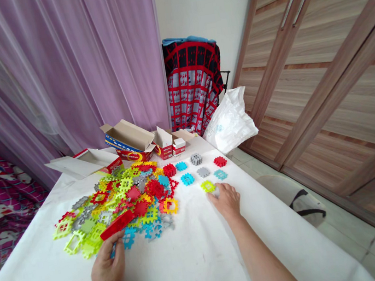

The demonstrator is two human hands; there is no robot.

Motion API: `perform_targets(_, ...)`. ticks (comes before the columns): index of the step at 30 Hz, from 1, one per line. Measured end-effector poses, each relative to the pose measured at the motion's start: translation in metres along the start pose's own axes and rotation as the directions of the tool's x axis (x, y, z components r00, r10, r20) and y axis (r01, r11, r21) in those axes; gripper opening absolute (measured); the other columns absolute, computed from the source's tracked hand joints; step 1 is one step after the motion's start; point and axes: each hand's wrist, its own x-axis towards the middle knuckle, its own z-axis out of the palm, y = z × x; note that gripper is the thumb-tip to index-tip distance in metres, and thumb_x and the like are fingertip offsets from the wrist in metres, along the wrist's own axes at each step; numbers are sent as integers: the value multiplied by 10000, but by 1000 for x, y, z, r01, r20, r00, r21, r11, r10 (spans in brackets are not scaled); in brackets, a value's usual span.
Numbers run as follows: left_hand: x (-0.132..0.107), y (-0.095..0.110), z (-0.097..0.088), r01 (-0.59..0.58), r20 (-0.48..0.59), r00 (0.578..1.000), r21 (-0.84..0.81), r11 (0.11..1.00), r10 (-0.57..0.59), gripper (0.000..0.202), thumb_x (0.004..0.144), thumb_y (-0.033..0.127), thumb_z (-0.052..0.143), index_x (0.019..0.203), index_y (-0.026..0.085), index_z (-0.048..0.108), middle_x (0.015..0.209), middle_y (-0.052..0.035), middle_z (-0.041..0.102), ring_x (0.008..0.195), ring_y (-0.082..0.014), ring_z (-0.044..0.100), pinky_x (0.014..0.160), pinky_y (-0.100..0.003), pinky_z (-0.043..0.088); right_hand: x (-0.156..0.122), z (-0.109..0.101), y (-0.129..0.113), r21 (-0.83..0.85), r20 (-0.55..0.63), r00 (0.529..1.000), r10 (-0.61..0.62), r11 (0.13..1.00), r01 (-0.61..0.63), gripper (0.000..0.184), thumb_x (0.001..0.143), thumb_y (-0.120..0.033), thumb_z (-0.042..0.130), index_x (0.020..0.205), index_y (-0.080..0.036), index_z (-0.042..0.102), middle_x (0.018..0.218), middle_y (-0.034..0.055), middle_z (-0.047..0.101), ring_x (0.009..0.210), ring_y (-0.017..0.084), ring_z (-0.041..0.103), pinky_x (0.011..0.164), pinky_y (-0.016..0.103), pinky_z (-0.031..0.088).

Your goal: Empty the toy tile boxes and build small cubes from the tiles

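My left hand (pixel 108 261) is closed at the near edge of a big heap of interlocking plastic building pieces (pixel 125 191). Its fingers pinch the lower end of a long, smooth red strip (pixel 117 224), which slants up over the heap. My right hand (pixel 227 200) has its thumb and forefinger around the near corner of a lime-green square piece (pixel 208 186) on the table. Just beyond that piece stand small groups of similar pieces: blue (pixel 188 179), grey (pixel 203 171), teal (pixel 220 174) and red (pixel 220 161), with a stacked grey group (pixel 196 159).
Opened cardboard boxes (pixel 129 137) line the table's far edge. A white plastic bag (pixel 232 122) is at the far right corner. White cloth covers the table (pixel 178 272). A wooden wardrobe (pixel 319 61) stands to the right, a purple curtain (pixel 92 56) behind.
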Motion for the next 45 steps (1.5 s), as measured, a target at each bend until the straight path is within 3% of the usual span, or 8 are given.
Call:
perform_targets(10, 0, -2, 2, -68, -26, 997, -27, 997, 68, 307, 746, 483, 514, 846, 258, 698, 839, -16, 743, 772, -200, 679, 688, -285, 538, -1, 6, 6, 75, -70, 998, -1, 997, 6, 344, 850, -301, 561, 1176, -206, 620, 1202, 97, 620, 1099, 259, 544, 853, 364, 377)
perform_targets(15, -1, -2, 3, -77, -43, 996, -39, 996, 75, 288, 758, 460, 516, 851, 256, 698, 840, -15, 742, 796, -198, 681, 775, -301, 540, -1, 13, 13, 119, -177, 983, -43, 991, 65, 299, 835, -245, 529, 1103, -209, 657, 1193, 92, 626, 1082, 259, 547, 825, 360, 377)
perform_targets(19, -1, -2, 4, -77, -46, 996, -63, 995, 75, 285, 761, 451, 508, 837, 252, 698, 820, -18, 740, 777, -196, 682, 757, -301, 544, -4, 22, 11, 171, -275, 956, -105, 973, 156, 285, 812, -249, 519, 1042, -208, 682, 1171, 88, 636, 1057, 264, 552, 829, 370, 380)
perform_targets(24, -1, -2, 5, -66, -54, 997, -93, 993, 61, 282, 770, 446, 504, 830, 250, 697, 819, -21, 742, 770, -194, 685, 736, -299, 547, -25, 27, -31, 296, -299, 896, -327, 861, 413, 237, 821, -246, 512, 960, -219, 702, 1054, 71, 669, 1017, 228, 561, 876, 352, 386)
perform_targets(29, -1, 1, 4, -69, -45, 997, -111, 991, 65, 277, 773, 426, 500, 840, 246, 699, 825, -23, 745, 779, -191, 684, 744, -301, 548, -56, 16, -103, 397, -137, 777, -614, 685, 611, 198, 820, -257, 596, 996, -254, 686, 1060, 33, 682, 1012, 191, 558, 890, 321, 386)
perform_targets(33, -2, 3, 3, -66, -41, 997, -119, 991, 61, 272, 775, 418, 506, 840, 243, 703, 818, -23, 745, 775, -189, 682, 749, -301, 545, -60, 7, -141, 377, -7, 722, -692, 667, 642, 328, 773, -333, 662, 1091, -256, 641, 1156, 26, 661, 1121, 215, 513, 931, 351, 370)
perform_targets(39, -1, 5, 3, -50, -36, 998, -134, 990, 45, 278, 764, 417, 501, 830, 243, 708, 810, -27, 746, 771, -197, 682, 740, -315, 547, -53, 5, -156, 338, 146, 686, -713, 687, 643, 244, 728, -331, 683, 950, -239, 642, 968, 25, 675, 1059, 226, 518, 875, 357, 356)
perform_targets(45, -1, 7, 4, -36, -27, 999, -145, 989, 33, 299, 771, 429, 488, 843, 236, 705, 836, -38, 745, 791, -201, 684, 770, -329, 550, -57, 10, -155, 367, 86, 718, -690, 692, 621, 285, 709, -316, 687, 974, -232, 622, 990, 25, 669, 1059, 228, 518, 890, 356, 346)
